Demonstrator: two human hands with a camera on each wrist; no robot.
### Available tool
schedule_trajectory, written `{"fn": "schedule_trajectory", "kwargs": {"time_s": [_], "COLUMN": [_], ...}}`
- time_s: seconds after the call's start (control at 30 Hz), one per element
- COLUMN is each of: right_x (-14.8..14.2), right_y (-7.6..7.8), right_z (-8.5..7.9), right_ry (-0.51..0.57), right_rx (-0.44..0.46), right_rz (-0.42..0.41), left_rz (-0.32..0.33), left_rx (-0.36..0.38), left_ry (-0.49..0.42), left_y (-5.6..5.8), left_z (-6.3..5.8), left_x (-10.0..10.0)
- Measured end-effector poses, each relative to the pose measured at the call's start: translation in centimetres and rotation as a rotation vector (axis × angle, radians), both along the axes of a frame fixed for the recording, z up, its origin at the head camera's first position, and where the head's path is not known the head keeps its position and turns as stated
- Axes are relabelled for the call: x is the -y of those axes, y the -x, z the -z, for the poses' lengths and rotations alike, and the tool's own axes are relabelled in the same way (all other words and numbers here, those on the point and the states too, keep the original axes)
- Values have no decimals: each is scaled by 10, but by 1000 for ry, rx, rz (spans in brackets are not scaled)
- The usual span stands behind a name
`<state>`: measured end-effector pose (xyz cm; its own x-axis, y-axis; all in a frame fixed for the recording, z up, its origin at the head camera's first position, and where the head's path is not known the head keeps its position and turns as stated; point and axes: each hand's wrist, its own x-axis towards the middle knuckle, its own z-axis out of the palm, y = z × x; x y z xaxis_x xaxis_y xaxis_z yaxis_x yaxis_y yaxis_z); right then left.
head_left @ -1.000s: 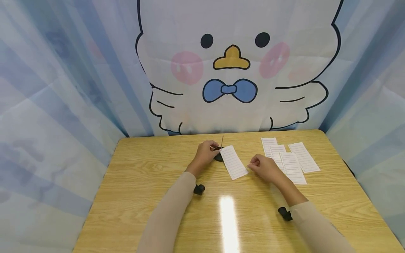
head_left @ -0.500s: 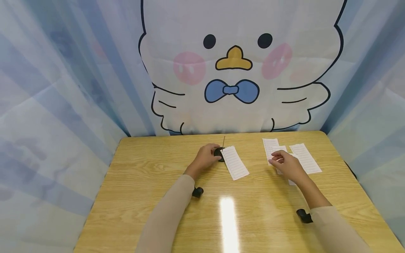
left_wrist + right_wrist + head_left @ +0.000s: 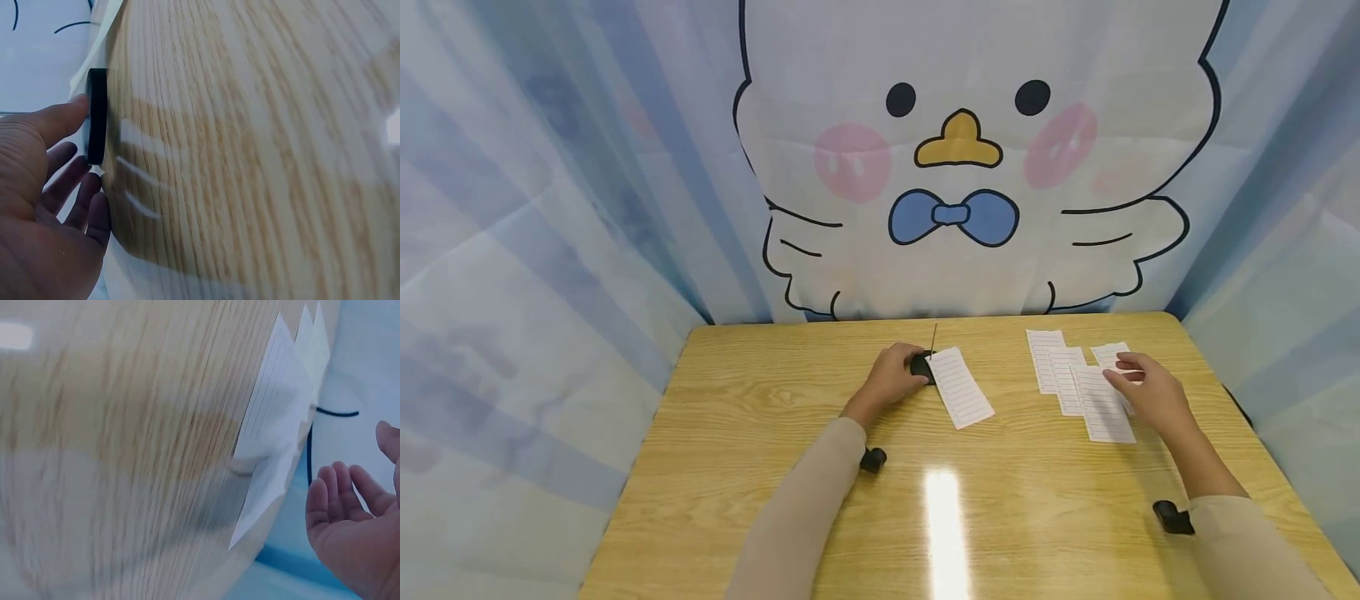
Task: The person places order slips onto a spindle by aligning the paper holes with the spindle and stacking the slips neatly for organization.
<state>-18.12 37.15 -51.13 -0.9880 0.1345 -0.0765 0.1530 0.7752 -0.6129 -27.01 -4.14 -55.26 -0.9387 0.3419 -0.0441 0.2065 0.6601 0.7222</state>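
Observation:
My left hand [image 3: 891, 373] grips the round black base [image 3: 919, 367] of a receipt spike. In the left wrist view the thumb presses on top of the base [image 3: 97, 125], with the other fingers below its edge. A thin metal pin [image 3: 934, 337] stands up from it. One lined paper slip [image 3: 962, 392] has its upper corner at the pin and slants toward the front right; whether the pin pierces it is too small to tell. Over the loose lined slips [image 3: 1103, 412], my right hand [image 3: 1157, 400] hovers with loosely bent fingers, holding nothing.
Several white slips overlap at the table's back right, one slip [image 3: 1043, 357] lying farthest left. The wooden table [image 3: 775, 400] ends at a curtain [image 3: 955, 275] with a cartoon bird. Glare [image 3: 946, 533] shines on the front middle of the table.
My right hand has moved right, from beside the slip at the spike to above the loose slips. My left hand has shifted its fingers from near the pin down to the base's edge.

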Motion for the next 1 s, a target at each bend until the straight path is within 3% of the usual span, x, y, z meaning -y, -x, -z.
{"fn": "schedule_trajectory", "kwargs": {"time_s": [0.4,0.77,1.0], "right_x": [-48,-61,-64], "right_y": [-12,-17,-16], "right_z": [12,23,32], "right_ry": [-21,-43,-86], "right_rx": [64,99,89], "right_rz": [83,53,94], "left_rz": [-14,-37,-31], "left_rx": [-12,5,-1], "left_ry": [80,74,69], "left_y": [-1,-2,-1], "left_z": [-1,-4,0], "left_x": [-4,-3,-3]}}
